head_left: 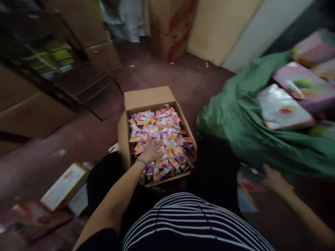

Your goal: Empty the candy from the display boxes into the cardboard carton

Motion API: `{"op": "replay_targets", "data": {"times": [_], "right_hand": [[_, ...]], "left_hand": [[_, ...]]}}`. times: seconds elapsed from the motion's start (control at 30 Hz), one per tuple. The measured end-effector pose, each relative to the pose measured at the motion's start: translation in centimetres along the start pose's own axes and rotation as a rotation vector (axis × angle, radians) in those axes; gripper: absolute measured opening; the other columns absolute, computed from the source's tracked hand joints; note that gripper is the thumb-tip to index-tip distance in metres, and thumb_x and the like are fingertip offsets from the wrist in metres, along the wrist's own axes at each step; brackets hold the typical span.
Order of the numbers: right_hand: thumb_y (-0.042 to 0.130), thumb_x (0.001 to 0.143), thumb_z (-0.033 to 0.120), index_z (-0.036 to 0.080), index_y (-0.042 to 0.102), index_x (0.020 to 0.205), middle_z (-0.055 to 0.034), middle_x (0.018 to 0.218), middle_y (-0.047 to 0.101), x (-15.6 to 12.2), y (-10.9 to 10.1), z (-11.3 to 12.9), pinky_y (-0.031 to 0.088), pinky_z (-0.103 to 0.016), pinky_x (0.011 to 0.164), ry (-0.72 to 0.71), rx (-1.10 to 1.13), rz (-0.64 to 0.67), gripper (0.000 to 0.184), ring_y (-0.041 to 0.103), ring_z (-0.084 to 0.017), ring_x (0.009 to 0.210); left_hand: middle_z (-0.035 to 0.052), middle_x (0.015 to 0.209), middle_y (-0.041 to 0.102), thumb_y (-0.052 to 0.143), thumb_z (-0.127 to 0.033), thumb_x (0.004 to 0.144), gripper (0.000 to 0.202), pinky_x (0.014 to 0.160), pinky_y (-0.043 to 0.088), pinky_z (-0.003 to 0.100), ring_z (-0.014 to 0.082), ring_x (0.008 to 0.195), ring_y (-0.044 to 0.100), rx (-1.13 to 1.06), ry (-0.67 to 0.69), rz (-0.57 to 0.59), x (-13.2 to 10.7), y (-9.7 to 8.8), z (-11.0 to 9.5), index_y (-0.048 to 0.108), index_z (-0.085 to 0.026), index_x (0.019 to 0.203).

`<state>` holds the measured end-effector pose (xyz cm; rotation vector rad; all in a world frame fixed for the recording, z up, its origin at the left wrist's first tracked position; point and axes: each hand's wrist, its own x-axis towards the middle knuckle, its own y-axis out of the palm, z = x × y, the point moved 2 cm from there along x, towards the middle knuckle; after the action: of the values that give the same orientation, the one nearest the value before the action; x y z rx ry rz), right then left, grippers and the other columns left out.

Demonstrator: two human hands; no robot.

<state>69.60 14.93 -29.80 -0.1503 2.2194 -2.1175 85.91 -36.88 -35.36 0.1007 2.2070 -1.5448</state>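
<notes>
An open cardboard box stands between my knees, filled with small colourful wrapped sachets in pink, orange, yellow and purple. My left hand lies on the sachets with its fingers spread, and a thin band circles its wrist. Off to the right, my right hand is low beside the lower edge of a green sack. Motion blurs its fingers. A small dark thing with a pale spot shows just left of its fingertips; whether the hand holds it is unclear.
Several printed cartons fill the sack's mouth. More cartons lie on the floor at left. A folding chair and large cardboard boxes stand at left. A taller box is at the back, with small scraps on the reddish floor.
</notes>
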Motion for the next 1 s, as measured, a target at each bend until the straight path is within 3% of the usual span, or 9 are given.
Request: {"op": "replay_targets", "data": {"times": [0.1, 0.17, 0.23, 0.33, 0.4, 0.6, 0.73, 0.87, 1.0], "right_hand": [[0.028, 0.088, 0.052, 0.004, 0.058, 0.139, -0.0318, 0.125, 0.059, 3.6, -4.3, 7.0, 0.051, -0.056, 0.085, -0.161, 0.165, -0.228, 0.076, 0.061, -0.041, 0.113], [0.035, 0.094, 0.054, 0.006, 0.055, 0.142, -0.0257, 0.139, 0.052, 3.1, -7.3, 15.8, 0.045, -0.050, 0.105, -0.480, 0.272, -0.396, 0.071, 0.051, -0.035, 0.129], [0.039, 0.099, 0.053, 0.011, 0.057, 0.139, -0.0208, 0.147, 0.046, 0.6, -7.8, 25.6, 0.042, -0.048, 0.110, -0.804, 0.279, -0.326, 0.061, 0.045, -0.032, 0.135], [0.054, 0.095, 0.054, 0.025, 0.052, 0.148, -0.0137, 0.161, 0.030, -4.2, -3.1, 37.4, 0.029, -0.064, 0.113, -1.224, 0.106, -0.075, 0.061, 0.023, -0.040, 0.147], [0.055, 0.096, 0.050, 0.034, 0.042, 0.155, -0.0094, 0.164, 0.025, -5.4, 1.5, 42.2, 0.023, -0.073, 0.110, -1.311, -0.010, 0.070, 0.063, 0.015, -0.044, 0.149], [0.028, 0.107, 0.048, 0.026, 0.054, 0.148, -0.0187, 0.146, 0.047, 0.9, 9.1, 49.7, 0.016, -0.079, 0.107, -1.001, -0.138, 0.114, 0.053, 0.006, -0.045, 0.150], [0.020, 0.107, 0.049, 0.020, 0.059, 0.142, -0.0194, 0.152, 0.040, 3.4, 10.9, 52.0, 0.015, -0.077, 0.110, -0.916, -0.162, 0.163, 0.060, 0.000, -0.045, 0.151], [0.019, 0.107, 0.044, 0.021, 0.054, 0.147, -0.0205, 0.151, 0.041, 4.1, 13.0, 52.3, 0.014, -0.082, 0.105, -0.898, -0.235, 0.198, 0.058, 0.007, -0.045, 0.150], [0.021, 0.106, 0.041, 0.024, 0.047, 0.153, -0.0212, 0.146, 0.046, 5.1, 14.7, 52.2, 0.020, -0.083, 0.101, -0.907, -0.247, 0.161, 0.056, 0.015, -0.048, 0.146]], "left_hand": [[0.0122, 0.166, 0.025, 0.069, -0.040, 0.087, 0.061, 0.111, 0.016, 0.079, 0.0482, 0.152, 0.005, -0.162, 0.057, 0.120, -0.4, -0.6, 0.0, 0.056, -0.034, 0.145], [0.0100, 0.167, 0.024, 0.068, -0.023, 0.083, 0.054, 0.119, 0.021, 0.066, 0.0408, 0.154, 0.011, -0.307, 0.077, 0.072, -0.6, -1.8, 0.0, 0.066, -0.030, 0.136], [0.0095, 0.165, 0.030, 0.061, -0.008, 0.078, 0.048, 0.122, 0.028, 0.047, 0.0312, 0.152, 0.025, -0.441, 0.082, -0.042, -1.2, -3.3, 0.7, 0.075, -0.023, 0.121], [0.0077, 0.151, 0.052, 0.054, -0.002, 0.073, 0.038, 0.117, 0.037, 0.035, 0.0266, 0.143, 0.043, -0.558, 0.058, -0.146, -3.3, -5.3, 3.4, 0.081, -0.018, 0.094], [0.0063, 0.136, 0.065, 0.052, -0.003, 0.072, 0.035, 0.112, 0.043, 0.034, 0.0268, 0.133, 0.054, -0.604, -0.016, -0.190, -5.5, -6.4, 6.3, 0.081, -0.019, 0.084], [0.0043, 0.100, 0.077, 0.053, -0.023, 0.085, 0.031, 0.091, 0.054, 0.031, 0.0214, 0.098, 0.070, -0.740, -0.438, -0.471, -11.3, -10.7, 18.6, 0.079, -0.020, 0.101], [0.0143, 0.106, 0.075, 0.050, -0.023, 0.090, 0.032, 0.090, 0.053, 0.038, 0.0293, 0.102, 0.069, -0.365, -0.829, -0.409, -9.6, -10.8, 27.6, 0.076, -0.014, 0.105], [0.0244, 0.140, 0.058, 0.048, -0.050, 0.097, 0.063, 0.105, 0.046, 0.048, 0.0386, 0.130, 0.053, -0.162, -0.881, -0.259, -3.6, -4.8, 33.1, 0.056, -0.008, 0.142], [0.0095, 0.168, 0.019, 0.031, -0.059, 0.100, 0.071, 0.122, 0.019, 0.059, 0.0357, 0.154, 0.015, -0.455, -0.741, -0.090, 3.6, 4.0, 33.1, 0.027, -0.025, 0.162]]}}
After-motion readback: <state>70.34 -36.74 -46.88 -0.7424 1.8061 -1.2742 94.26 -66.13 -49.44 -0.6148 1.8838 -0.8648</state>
